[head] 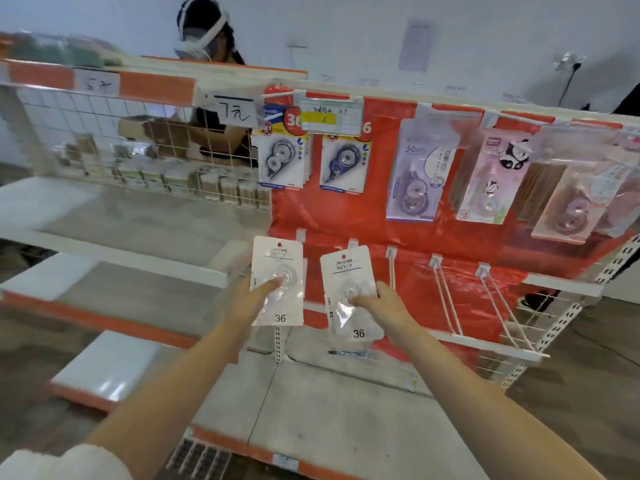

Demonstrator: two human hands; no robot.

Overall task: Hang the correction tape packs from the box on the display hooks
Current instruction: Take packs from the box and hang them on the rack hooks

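Observation:
My left hand point(247, 301) pinches a white correction tape pack point(277, 282) marked 36, held up against the lower row of the red display panel point(467, 247). A second white pack point(349, 292) marked 36 is pinched in my right hand point(384, 304), just right of the first. Both packs have their top holes near small hooks at the lower row's left end. Bare white double-wire hooks point(446, 299) stick out to the right. The box is not in view.
The upper row holds several hung tape packs: blue ones point(282, 157), a lilac one point(415, 181) and a panda one point(491, 181). White shelves point(114, 251) run to the left with a wire grid behind. Another person wearing a headset point(204, 32) stands behind the shelving.

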